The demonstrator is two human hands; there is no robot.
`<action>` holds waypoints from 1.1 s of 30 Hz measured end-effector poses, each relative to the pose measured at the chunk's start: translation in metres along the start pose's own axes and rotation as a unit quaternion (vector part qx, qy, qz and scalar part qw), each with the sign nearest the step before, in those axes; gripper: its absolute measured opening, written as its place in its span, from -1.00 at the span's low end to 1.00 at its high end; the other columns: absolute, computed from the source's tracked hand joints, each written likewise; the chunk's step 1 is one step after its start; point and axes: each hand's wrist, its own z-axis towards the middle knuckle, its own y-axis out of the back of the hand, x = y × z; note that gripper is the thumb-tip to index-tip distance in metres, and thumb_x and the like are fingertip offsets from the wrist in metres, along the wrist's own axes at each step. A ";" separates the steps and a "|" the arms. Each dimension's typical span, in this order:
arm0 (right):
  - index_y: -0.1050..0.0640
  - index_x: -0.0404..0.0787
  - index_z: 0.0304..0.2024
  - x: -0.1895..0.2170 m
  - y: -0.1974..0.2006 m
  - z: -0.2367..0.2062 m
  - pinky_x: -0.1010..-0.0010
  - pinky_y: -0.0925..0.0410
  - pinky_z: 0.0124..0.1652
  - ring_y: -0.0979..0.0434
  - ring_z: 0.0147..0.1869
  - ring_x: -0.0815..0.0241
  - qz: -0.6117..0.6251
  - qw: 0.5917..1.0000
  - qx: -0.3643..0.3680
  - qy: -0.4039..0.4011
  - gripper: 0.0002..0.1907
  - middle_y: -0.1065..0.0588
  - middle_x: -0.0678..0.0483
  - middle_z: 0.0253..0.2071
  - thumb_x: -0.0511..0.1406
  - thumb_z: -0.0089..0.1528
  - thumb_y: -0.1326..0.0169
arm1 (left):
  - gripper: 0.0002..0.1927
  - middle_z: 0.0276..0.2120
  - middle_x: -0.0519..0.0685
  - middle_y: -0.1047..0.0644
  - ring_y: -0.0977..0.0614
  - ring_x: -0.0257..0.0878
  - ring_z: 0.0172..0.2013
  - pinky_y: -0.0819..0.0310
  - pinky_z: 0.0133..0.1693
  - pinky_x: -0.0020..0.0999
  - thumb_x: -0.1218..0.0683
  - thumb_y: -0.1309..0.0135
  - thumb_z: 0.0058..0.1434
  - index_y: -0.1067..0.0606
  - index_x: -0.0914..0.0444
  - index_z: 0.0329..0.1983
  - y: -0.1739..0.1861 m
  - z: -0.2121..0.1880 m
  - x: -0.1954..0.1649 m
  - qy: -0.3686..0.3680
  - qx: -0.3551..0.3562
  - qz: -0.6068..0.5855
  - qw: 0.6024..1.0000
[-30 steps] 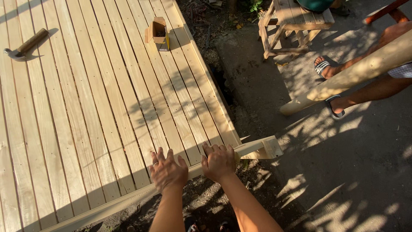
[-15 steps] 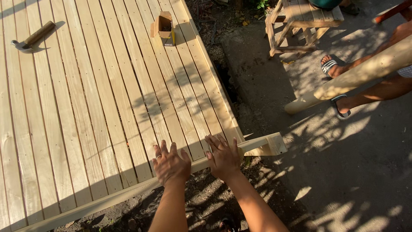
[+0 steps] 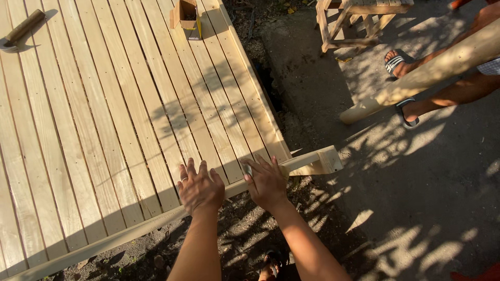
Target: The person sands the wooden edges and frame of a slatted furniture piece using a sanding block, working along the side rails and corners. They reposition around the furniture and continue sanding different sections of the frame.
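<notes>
1. A long, pale wooden beam (image 3: pixel 156 225) lies along the near edge of the wooden deck (image 3: pixel 104 114). It runs from the near left up to the right, and its square end sticks out past the deck corner.
2. The left hand (image 3: pixel 199 188) lies flat on the beam with fingers spread, holding nothing. The right hand (image 3: pixel 266 181) presses on the beam just to the right, fingers open too.
3. The beam's left end is cut off by the picture edge. Dark shade hides the dirt ground (image 3: pixel 250 244) under the arms.
4. Far left on the deck lies a hammer (image 3: pixel 21 30). A small cardboard box (image 3: pixel 188 16) stands far off on the deck.
5. On the right, another person's feet in sandals (image 3: pixel 398 62) stand by a thick round pole (image 3: pixel 432 70). A wooden bench (image 3: pixel 359 21) stands far behind.
</notes>
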 end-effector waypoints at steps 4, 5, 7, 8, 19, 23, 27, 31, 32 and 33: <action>-0.52 -0.07 0.23 -0.068 0.054 0.007 -0.10 0.31 0.47 -0.09 0.59 -0.06 -0.012 0.993 -0.100 -0.056 -0.50 -0.38 0.19 0.39 -0.10 0.42 0.30 | -0.44 0.52 -0.08 -0.05 -0.01 -0.03 0.50 0.09 0.41 -0.03 -0.21 0.28 0.37 -0.31 -0.02 0.40 -0.001 0.002 0.002 0.001 0.005 -0.007 1.000; -0.52 -0.04 0.23 -0.070 0.053 0.007 -0.11 0.34 0.47 -0.08 0.59 -0.05 -0.006 0.992 -0.105 -0.074 -0.51 -0.39 0.22 0.37 -0.10 0.40 0.30 | -0.44 0.52 -0.07 -0.05 -0.01 -0.02 0.49 0.08 0.40 -0.02 -0.20 0.28 0.37 -0.32 -0.02 0.40 -0.001 0.002 0.002 0.000 -0.001 -0.008 1.000; -0.52 0.01 0.24 -0.049 0.031 0.007 -0.13 0.39 0.47 -0.07 0.60 -0.01 0.009 0.987 -0.108 -0.122 -0.51 -0.42 0.27 0.33 -0.11 0.38 0.29 | -0.45 0.51 -0.05 -0.05 -0.01 0.00 0.49 0.07 0.38 -0.01 -0.19 0.27 0.37 -0.33 0.00 0.39 -0.003 0.004 0.003 -0.007 -0.002 -0.003 1.000; -0.49 0.01 0.28 -0.029 0.012 0.003 -0.13 0.38 0.46 -0.08 0.57 0.01 0.014 0.992 -0.086 -0.089 -0.50 -0.40 0.24 0.34 -0.10 0.39 0.29 | -0.45 0.51 -0.05 -0.06 -0.02 -0.01 0.49 0.07 0.39 -0.02 -0.19 0.27 0.37 -0.33 0.00 0.38 -0.005 0.004 0.004 -0.006 -0.003 -0.003 1.000; -0.46 -0.30 0.29 -0.050 0.083 -0.038 -0.04 -0.07 0.45 -0.35 0.48 -0.14 0.078 0.970 -0.228 -0.011 -0.53 -0.44 -0.11 0.33 -0.24 0.46 0.30 | -0.45 0.50 0.01 -0.12 -0.10 0.01 0.48 -0.02 0.38 -0.14 -0.19 0.24 0.39 -0.36 0.03 0.38 -0.010 0.008 0.010 -0.016 -0.014 0.022 1.000; -0.41 -0.41 0.32 -0.108 0.103 -0.077 0.04 -0.21 0.41 -0.31 0.49 -0.21 -0.053 0.940 -0.331 -0.063 -0.56 -0.38 -0.23 0.36 -0.31 0.47 0.23 | -0.44 0.50 -0.02 -0.11 -0.08 -0.01 0.48 -0.02 0.38 -0.12 -0.20 0.24 0.37 -0.34 -0.01 0.39 -0.008 0.005 0.007 0.000 0.005 0.029 1.000; -0.43 -0.42 0.32 -0.129 0.092 -0.080 0.15 -0.20 0.29 -0.28 0.50 -0.24 -0.079 0.962 -0.257 -0.043 -0.55 -0.35 -0.27 0.39 -0.35 0.42 0.17 | -0.44 0.49 0.00 -0.12 -0.09 0.01 0.47 -0.03 0.37 -0.12 -0.22 0.26 0.39 -0.35 0.01 0.38 -0.010 0.003 0.007 0.000 0.009 0.030 1.000; -0.39 -0.43 0.34 -0.123 0.111 -0.069 0.05 -0.17 0.46 -0.22 0.55 -0.25 -0.080 0.916 -0.387 -0.064 -0.57 -0.33 -0.26 0.40 -0.34 0.48 0.19 | -0.46 0.50 -0.01 -0.16 -0.15 0.00 0.47 -0.10 0.37 -0.13 -0.21 0.25 0.38 -0.39 0.01 0.36 -0.010 0.005 0.015 0.005 -0.005 0.017 1.000; -0.38 -0.42 0.35 -0.120 0.119 -0.068 0.04 -0.16 0.48 -0.20 0.56 -0.25 -0.100 0.912 -0.392 -0.070 -0.57 -0.32 -0.25 0.42 -0.34 0.49 0.20 | -0.47 0.49 -0.01 -0.17 -0.15 0.00 0.47 -0.08 0.38 -0.11 -0.20 0.23 0.37 -0.40 0.00 0.35 -0.010 0.007 0.017 0.006 -0.006 0.030 1.000; -0.37 -0.41 0.37 -0.117 0.126 -0.069 0.02 -0.14 0.50 -0.18 0.58 -0.26 -0.124 0.905 -0.400 -0.078 -0.57 -0.31 -0.24 0.43 -0.34 0.50 0.21 | -0.47 0.48 -0.01 -0.19 -0.15 0.00 0.47 -0.06 0.38 -0.08 -0.19 0.21 0.36 -0.41 -0.01 0.34 -0.009 0.008 0.018 0.002 -0.006 0.041 0.999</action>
